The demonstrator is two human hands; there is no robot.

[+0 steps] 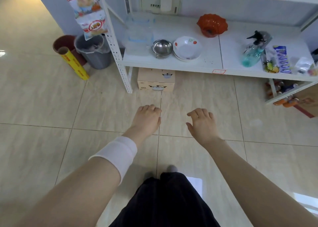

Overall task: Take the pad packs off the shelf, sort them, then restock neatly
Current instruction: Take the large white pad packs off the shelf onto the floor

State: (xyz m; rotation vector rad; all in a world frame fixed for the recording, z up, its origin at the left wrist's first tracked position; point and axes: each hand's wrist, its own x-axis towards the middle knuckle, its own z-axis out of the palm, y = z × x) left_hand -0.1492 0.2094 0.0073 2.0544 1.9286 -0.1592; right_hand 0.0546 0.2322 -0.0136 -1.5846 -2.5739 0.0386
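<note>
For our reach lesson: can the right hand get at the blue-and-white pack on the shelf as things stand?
Probably yes. The right hand is empty over the floor, and the blue-and-white pack lies at the open front of the shelf; only the spray bottle beside it crowds the way.

Snack bags (89, 11) cropped at top — shelf (206, 42) cropped right.

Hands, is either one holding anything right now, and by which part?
Nothing is held: the left hand and right hand both hover empty above the tiled floor, fingers loosely curled.
</note>
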